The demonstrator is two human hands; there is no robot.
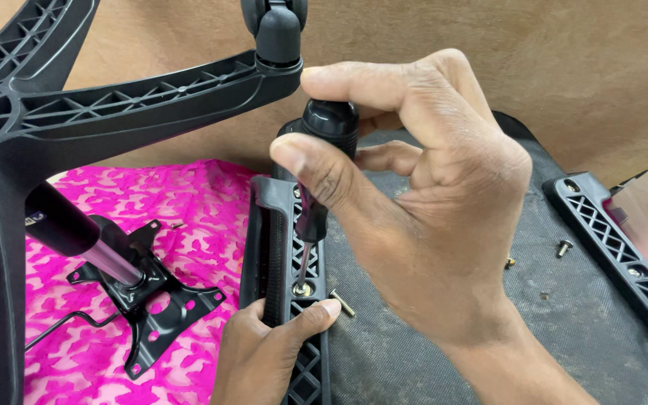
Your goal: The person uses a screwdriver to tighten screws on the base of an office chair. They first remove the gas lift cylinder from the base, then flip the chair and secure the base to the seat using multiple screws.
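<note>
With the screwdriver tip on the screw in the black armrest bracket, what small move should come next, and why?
Probably a turn of the screwdriver by the right hand, with light downward pressure. Its tip sits on the brass screw in the armrest bracket, and the screw head appears to stand above the hole. The left hand grips the bracket just below, so it looks steady enough.

Label: small sticker (35, 218) on black cylinder (58, 221), left side; whitish with purple mark.
Packages, signs, screens: none observed.

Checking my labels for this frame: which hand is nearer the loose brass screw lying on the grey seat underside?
Left hand: its thumb tip almost touches the loose screw. Right hand is above, gripping the screwdriver.
</note>
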